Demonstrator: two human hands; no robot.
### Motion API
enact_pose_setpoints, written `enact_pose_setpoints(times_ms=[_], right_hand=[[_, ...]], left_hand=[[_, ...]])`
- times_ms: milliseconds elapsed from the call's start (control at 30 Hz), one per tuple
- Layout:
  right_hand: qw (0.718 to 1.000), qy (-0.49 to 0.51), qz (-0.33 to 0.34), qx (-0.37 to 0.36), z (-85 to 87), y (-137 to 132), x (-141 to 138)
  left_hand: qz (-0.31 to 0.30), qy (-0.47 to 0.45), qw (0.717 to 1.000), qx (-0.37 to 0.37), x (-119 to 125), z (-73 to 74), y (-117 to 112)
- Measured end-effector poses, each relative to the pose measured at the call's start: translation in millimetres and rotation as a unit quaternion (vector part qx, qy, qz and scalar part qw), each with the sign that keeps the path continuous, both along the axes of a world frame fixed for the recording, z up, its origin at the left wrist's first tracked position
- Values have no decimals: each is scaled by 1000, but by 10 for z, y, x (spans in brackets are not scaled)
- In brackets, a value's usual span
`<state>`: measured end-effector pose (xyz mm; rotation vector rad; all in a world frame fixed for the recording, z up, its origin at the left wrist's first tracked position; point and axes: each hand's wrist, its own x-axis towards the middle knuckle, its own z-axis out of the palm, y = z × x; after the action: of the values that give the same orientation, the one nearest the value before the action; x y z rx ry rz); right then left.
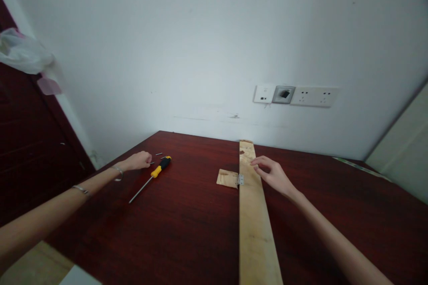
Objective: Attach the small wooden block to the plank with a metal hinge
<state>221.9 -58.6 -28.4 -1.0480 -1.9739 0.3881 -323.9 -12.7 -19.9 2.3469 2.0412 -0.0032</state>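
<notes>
- This is looking like a home (a plain room).
- A plastic bag is hanging by a panelled door.
- Power sockets are lining a white wall.

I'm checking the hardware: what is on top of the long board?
A metal hinge overlaps the left edge of the long board. The right hand has fingers over its right edge; contact is unclear. The wood beneath the hinge is hidden.

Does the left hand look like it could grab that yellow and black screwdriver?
Probably yes: the left hand is very near the screwdriver. Only a little metal piece shows between them, at the fingers, so the way looks almost free. I can't tell whether the hand holds that piece.
</notes>
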Motion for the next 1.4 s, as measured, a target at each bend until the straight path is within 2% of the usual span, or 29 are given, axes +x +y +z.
enact_pose_setpoints(times_ms=[100,200,333,400,500,600,700,800,867,967,1067,1200,1400], right_hand=[[1000,6,4,3,9,6,13],[1000,12,8,6,25,7,9],[1000,22,2,1,60,-13,-32],[1000,28,2,-1,75,-28,-60],[999,31,13,-1,92,-52,-102],[999,36,21,-12,110,-75,-144],[998,47,25,-25,124,-96,-183],[997,61,29,-34,127,-107,-208],[996,71,27,-38,124,-107,-217],[995,87,21,-40,111,-99,-227],[994,98,15,-42,85,-82,-243],[992,113,6,-48,29,-53,-278],[989,141,3,-51,-49,-25,-317]], left_hand=[[-18,43,999,-7,-10,-12,42],[-31,42,998,32,15,29,134],[-75,-10,992,100,299,160,266],[-104,-53,986,123,585,210,303],[-169,-153,963,146,1153,229,294],[-224,-262,926,153,1790,202,201],[-269,-371,876,150,2379,163,57],[-291,-445,838,127,2837,116,-71],[-302,-471,820,116,3049,78,-120],[-315,-503,799,95,3231,10,-133],[-317,-519,789,84,3291,-65,-108],[-307,-533,785,76,3294,-138,-92],[-304,-526,791,70,3295,-144,-119]])
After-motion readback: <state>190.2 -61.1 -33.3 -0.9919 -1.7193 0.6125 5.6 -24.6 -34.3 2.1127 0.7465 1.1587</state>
